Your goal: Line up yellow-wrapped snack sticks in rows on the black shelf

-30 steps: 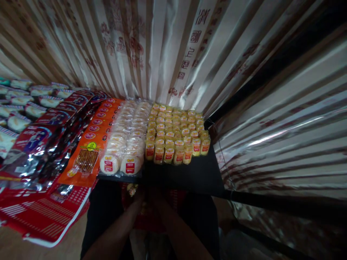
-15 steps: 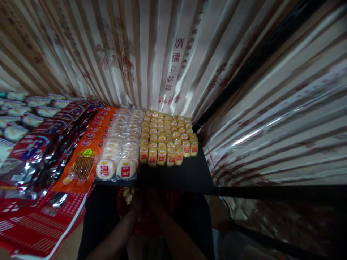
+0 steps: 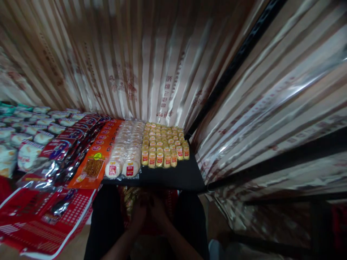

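Below the shelf's front edge, between my knees, my left hand [image 3: 139, 210] and my right hand [image 3: 157, 210] are close together over a red basket [image 3: 172, 202]. It is dark there; the fingers blur into shadow, and I cannot make out whether they hold anything. Beside my left hand, yellow-wrapped packs [image 3: 130, 198] lie in the basket. Above the hands, on the black shelf [image 3: 170, 178], small yellow packs [image 3: 162, 148] with red labels stand in tight rows. Left of them, two rows of round white crackers [image 3: 120, 155] lie in clear wrappers.
Orange snack bags [image 3: 94, 160] and dark red packets [image 3: 65, 144] lie farther left, beside white packs [image 3: 32, 133]. A red basket with a white rim [image 3: 73, 231] sticks out at lower left. Pleated curtains [image 3: 130, 65] hang behind, and a black post [image 3: 230, 76] slants at the right.
The view has shifted, so the shelf goods sit farther right on the left side and more white packs show. Both hands stay low over the basket, where more yellow packs are visible.
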Demonstrator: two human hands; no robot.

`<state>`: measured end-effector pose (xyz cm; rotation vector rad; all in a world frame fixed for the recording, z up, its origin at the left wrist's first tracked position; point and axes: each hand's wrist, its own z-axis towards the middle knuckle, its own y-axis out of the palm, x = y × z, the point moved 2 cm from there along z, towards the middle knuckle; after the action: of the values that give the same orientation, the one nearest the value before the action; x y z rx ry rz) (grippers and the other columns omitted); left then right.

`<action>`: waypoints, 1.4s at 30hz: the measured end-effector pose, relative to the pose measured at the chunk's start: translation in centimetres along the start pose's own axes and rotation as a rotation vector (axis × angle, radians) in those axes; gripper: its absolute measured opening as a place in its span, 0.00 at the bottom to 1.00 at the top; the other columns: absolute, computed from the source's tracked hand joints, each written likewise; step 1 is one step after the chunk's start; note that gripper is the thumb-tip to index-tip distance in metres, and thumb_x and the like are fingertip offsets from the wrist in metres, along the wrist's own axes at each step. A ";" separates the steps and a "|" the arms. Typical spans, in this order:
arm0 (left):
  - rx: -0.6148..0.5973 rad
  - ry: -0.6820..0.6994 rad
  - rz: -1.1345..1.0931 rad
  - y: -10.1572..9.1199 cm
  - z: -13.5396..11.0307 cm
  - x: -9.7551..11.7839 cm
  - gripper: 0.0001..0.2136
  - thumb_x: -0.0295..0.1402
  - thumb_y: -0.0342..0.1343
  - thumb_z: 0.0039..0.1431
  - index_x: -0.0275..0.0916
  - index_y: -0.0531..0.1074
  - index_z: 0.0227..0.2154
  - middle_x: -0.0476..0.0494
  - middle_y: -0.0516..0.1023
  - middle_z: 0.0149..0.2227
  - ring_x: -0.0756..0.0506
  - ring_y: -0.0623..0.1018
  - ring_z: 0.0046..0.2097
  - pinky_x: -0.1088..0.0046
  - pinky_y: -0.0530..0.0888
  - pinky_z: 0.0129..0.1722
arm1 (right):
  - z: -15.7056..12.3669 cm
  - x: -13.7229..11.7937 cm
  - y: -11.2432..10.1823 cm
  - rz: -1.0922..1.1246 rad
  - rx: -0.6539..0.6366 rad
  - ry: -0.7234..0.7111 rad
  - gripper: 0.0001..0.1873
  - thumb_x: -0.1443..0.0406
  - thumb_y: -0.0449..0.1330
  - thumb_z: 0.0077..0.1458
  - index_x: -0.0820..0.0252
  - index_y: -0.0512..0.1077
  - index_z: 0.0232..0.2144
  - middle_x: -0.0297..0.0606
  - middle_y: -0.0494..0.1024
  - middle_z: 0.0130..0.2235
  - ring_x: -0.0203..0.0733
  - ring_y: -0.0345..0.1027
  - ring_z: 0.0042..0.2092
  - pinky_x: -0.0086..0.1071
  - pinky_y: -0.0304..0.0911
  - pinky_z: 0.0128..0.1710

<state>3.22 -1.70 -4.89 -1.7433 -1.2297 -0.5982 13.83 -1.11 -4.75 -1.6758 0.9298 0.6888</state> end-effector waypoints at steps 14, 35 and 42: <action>0.173 0.394 -0.084 -3.2 -6.4 7.4 0.12 0.27 0.43 0.51 0.37 0.69 0.37 0.40 0.74 0.42 0.44 0.72 0.47 0.64 0.67 0.51 | -3.1 -5.8 -5.9 0.238 0.170 -0.186 0.21 0.60 0.53 0.49 0.60 0.68 0.45 0.43 0.77 0.42 0.44 0.72 0.43 0.35 0.67 0.43; -0.024 0.640 0.096 4.8 -4.2 17.8 0.19 0.29 0.42 0.56 0.36 0.67 0.49 0.40 0.66 0.56 0.46 0.64 0.58 0.68 0.59 0.60 | 1.7 -2.7 -16.2 0.266 0.562 -0.199 0.30 0.57 0.51 0.51 0.64 0.59 0.54 0.47 0.71 0.46 0.43 0.70 0.44 0.38 0.66 0.47; -0.066 0.594 0.193 7.3 -2.4 19.5 0.22 0.31 0.42 0.57 0.35 0.64 0.54 0.41 0.63 0.59 0.46 0.62 0.60 0.67 0.56 0.62 | 5.2 -1.5 -18.5 0.334 0.669 -0.177 0.32 0.55 0.53 0.48 0.65 0.60 0.53 0.47 0.74 0.42 0.43 0.71 0.41 0.39 0.67 0.44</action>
<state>17.74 4.83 8.80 -1.5510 -0.6269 -0.9601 28.71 7.00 4.49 -0.8677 1.1639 0.6365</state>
